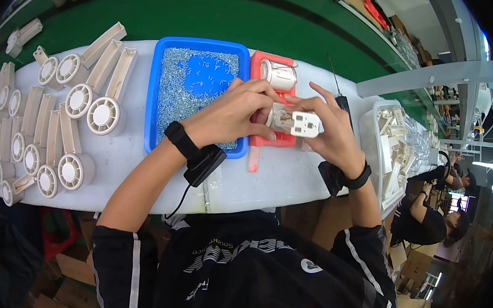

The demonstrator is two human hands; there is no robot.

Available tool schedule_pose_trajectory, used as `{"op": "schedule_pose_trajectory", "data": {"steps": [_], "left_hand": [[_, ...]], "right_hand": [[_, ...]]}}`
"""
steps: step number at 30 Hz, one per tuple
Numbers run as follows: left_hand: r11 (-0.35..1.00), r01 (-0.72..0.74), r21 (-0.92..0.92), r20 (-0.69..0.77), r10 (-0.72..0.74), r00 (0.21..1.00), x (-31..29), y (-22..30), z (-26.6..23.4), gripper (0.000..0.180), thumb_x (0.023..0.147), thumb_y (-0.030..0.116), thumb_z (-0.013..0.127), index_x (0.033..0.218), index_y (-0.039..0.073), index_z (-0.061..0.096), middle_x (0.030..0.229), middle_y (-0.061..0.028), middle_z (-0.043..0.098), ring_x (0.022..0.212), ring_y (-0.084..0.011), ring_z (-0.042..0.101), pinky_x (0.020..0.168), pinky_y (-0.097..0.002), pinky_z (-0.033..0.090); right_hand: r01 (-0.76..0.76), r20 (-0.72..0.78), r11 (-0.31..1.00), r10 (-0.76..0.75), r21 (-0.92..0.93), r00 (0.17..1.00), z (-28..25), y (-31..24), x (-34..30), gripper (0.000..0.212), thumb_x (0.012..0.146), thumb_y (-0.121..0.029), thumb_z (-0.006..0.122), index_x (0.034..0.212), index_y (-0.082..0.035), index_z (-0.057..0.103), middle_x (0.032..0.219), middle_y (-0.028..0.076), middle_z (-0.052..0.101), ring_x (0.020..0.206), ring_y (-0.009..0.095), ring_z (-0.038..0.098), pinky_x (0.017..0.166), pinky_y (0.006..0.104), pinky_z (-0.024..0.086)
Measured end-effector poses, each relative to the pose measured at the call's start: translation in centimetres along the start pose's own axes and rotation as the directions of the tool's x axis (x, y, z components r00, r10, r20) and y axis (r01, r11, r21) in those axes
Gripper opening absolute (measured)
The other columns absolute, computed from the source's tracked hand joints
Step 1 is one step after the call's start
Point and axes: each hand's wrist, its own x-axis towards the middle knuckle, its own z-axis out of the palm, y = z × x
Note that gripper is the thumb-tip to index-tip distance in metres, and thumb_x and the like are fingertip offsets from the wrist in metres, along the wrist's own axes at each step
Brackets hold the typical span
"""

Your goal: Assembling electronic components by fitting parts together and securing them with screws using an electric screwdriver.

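Note:
A small white plastic housing (279,119) sits over the red fixture (254,147), with a white slotted end piece (306,124) on its right side. My left hand (244,110) is closed around the housing's left side, thumb and fingers bent against it. What its fingertips touch is partly hidden. From the right, my right hand (332,126) grips the slotted end piece, index finger raised away from it. Behind both hands, a white cylindrical housing (279,75) lies in the far part of the fixture. Close by on the left is a blue tray (160,73) of small silver screws.
Rows of white round-headed parts with long arms (102,115) cover the table's left side. A clear bin (369,137) of white plastic pieces stands at the right. Near it lies a black device with an antenna (343,105). Metal framing (427,78) rises at right; other people sit beyond.

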Motion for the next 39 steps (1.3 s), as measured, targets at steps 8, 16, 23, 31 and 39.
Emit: {"op": "schedule_pose_trajectory", "data": {"steps": [8, 16, 23, 31, 39], "left_hand": [[0.998, 0.025, 0.062, 0.021, -0.026, 0.999, 0.5, 0.9, -0.3, 0.035, 0.078, 0.021, 0.087, 0.071, 0.006, 0.056, 0.118, -0.0070, 0.063, 0.110, -0.0239, 0.056, 0.095, -0.0388, 0.037], [0.985, 0.012, 0.173, -0.070, 0.000, 0.998, 0.6, 1.4, -0.1, 0.037, 0.076, 0.024, 0.089, 0.071, 0.006, 0.056, 0.118, -0.0089, 0.069, 0.106, -0.0259, 0.060, 0.097, -0.0400, 0.041], [0.963, 0.086, 0.256, 0.020, -0.094, 0.995, 1.0, 3.5, -0.5, 0.037, 0.075, 0.022, 0.089, 0.077, 0.005, 0.056, 0.114, -0.0101, 0.071, 0.103, -0.0263, 0.063, 0.095, -0.0378, 0.044], [0.988, 0.091, 0.128, -0.067, -0.082, 0.994, 0.6, 3.1, -4.4, 0.035, 0.078, 0.021, 0.087, 0.096, 0.003, 0.064, 0.123, -0.0129, 0.069, 0.114, -0.0290, 0.063, 0.099, -0.0403, 0.047], [0.918, 0.082, 0.388, -0.308, 0.045, 0.950, 3.6, 2.3, -3.9, 0.035, 0.088, 0.020, 0.078, 0.119, 0.005, 0.071, 0.125, -0.0129, 0.068, 0.121, -0.0300, 0.060, 0.103, -0.0420, 0.047]], "right_hand": [[-0.084, -0.014, 0.996, 0.084, 0.013, 0.996, 0.7, 1.3, -0.8, 0.038, 0.074, -0.007, 0.087, 0.106, -0.005, 0.068, 0.102, 0.008, 0.076, 0.091, 0.032, 0.075, 0.108, 0.0463, 0.050], [-0.366, -0.175, 0.904, 0.405, 0.219, 0.897, -0.6, 4.0, -5.1, 0.058, 0.078, -0.017, 0.087, 0.127, -0.001, 0.060, 0.103, 0.014, 0.073, 0.085, 0.026, 0.073, 0.084, 0.0353, 0.057], [-0.734, 0.009, 0.661, 0.742, 0.156, 0.671, 3.2, 4.3, -7.6, 0.067, 0.077, -0.031, 0.083, 0.130, 0.000, 0.057, 0.101, 0.017, 0.069, 0.080, 0.023, 0.071, 0.067, 0.0328, 0.057], [-0.697, 0.186, 0.421, 0.765, 0.581, 0.617, 0.0, 5.0, -6.5, 0.063, 0.083, -0.025, 0.075, 0.136, -0.003, 0.049, 0.100, 0.013, 0.069, 0.068, 0.015, 0.063, 0.054, 0.0282, 0.049], [-0.112, -0.026, 0.220, 0.541, 0.969, 0.841, -5.0, 8.8, -2.4, 0.054, 0.091, -0.001, 0.070, 0.138, -0.006, 0.044, 0.117, 0.012, 0.067, 0.069, 0.011, 0.060, 0.053, 0.0217, 0.046]]}}
